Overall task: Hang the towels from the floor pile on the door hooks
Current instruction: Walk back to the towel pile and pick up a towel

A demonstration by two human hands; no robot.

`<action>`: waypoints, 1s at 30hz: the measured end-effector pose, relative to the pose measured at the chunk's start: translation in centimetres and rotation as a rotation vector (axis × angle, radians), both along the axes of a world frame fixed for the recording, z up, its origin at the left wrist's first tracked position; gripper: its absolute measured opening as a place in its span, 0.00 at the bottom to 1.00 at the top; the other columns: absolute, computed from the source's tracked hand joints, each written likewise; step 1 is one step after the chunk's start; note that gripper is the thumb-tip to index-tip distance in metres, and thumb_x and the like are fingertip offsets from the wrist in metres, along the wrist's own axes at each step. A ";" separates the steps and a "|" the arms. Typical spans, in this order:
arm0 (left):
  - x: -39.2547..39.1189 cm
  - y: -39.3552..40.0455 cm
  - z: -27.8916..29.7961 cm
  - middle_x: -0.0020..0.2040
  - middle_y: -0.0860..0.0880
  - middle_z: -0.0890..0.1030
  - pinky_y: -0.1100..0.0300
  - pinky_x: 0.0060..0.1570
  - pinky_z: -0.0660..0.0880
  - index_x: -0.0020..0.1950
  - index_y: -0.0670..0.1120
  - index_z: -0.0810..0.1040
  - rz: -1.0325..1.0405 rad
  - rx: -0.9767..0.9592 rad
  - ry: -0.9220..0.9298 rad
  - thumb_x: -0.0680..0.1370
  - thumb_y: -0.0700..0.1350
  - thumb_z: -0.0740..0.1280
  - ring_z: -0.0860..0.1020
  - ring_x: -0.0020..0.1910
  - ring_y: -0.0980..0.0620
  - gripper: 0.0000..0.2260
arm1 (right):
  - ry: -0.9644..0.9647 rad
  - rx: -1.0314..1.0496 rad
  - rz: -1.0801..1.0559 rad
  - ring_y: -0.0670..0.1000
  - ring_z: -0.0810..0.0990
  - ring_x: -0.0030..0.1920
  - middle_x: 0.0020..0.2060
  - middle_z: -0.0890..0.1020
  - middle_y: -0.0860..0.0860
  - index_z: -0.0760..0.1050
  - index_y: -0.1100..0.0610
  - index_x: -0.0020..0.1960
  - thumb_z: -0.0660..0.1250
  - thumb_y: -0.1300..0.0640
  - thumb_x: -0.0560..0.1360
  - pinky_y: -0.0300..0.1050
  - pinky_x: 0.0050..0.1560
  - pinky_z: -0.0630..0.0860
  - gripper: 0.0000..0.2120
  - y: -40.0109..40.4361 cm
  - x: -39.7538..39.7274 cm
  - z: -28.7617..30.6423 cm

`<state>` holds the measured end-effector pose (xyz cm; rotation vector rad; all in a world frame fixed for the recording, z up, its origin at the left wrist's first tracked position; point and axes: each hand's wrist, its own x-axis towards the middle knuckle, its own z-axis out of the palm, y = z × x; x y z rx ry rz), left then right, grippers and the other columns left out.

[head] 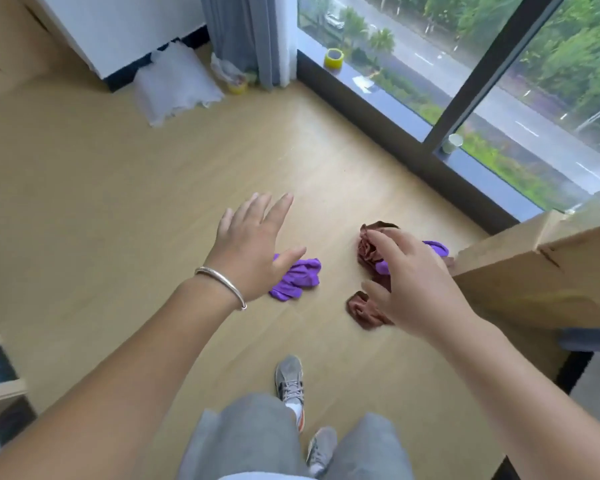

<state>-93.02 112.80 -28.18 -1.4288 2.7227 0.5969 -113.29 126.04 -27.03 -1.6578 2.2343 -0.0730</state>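
Both hands hang spread and empty above the wooden floor (118,188): the left hand (253,247) with straight fingers over a crumpled purple towel (297,278), the right hand (420,289) with loosely splayed fingers over 2 brown towels (362,310) and another purple one, partly hiding them. A cardboard box (541,268) stands just beside this pile, by the window (465,64).

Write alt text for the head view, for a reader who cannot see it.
Seen from above, a person's left hand and right hand reach down, both open, toward crumpled towels on a wooden floor: a purple towel and brown towels. A large window runs along the right.
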 end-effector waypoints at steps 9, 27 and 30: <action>0.8 -3.4 -21.7 0.79 0.49 0.49 0.48 0.74 0.46 0.79 0.55 0.45 0.169 0.186 -0.221 0.78 0.63 0.57 0.47 0.78 0.50 0.34 | 0.016 0.231 0.278 0.55 0.62 0.72 0.73 0.63 0.54 0.57 0.51 0.76 0.70 0.43 0.68 0.54 0.69 0.63 0.41 -9.8 -3.9 -22.6; -3.3 -3.1 -67.1 0.75 0.49 0.64 0.55 0.72 0.53 0.77 0.46 0.56 0.127 0.317 -0.377 0.79 0.57 0.61 0.57 0.76 0.51 0.31 | 0.108 0.473 0.638 0.54 0.45 0.77 0.77 0.48 0.53 0.44 0.51 0.77 0.62 0.32 0.72 0.55 0.75 0.50 0.45 -16.3 -6.9 -65.6; -3.6 -2.1 -72.5 0.70 0.49 0.70 0.55 0.69 0.59 0.72 0.45 0.63 0.174 0.301 -0.394 0.78 0.57 0.62 0.64 0.72 0.50 0.27 | 0.162 0.459 0.742 0.55 0.44 0.77 0.78 0.47 0.54 0.43 0.52 0.78 0.62 0.33 0.73 0.56 0.75 0.49 0.45 -16.4 -6.0 -70.7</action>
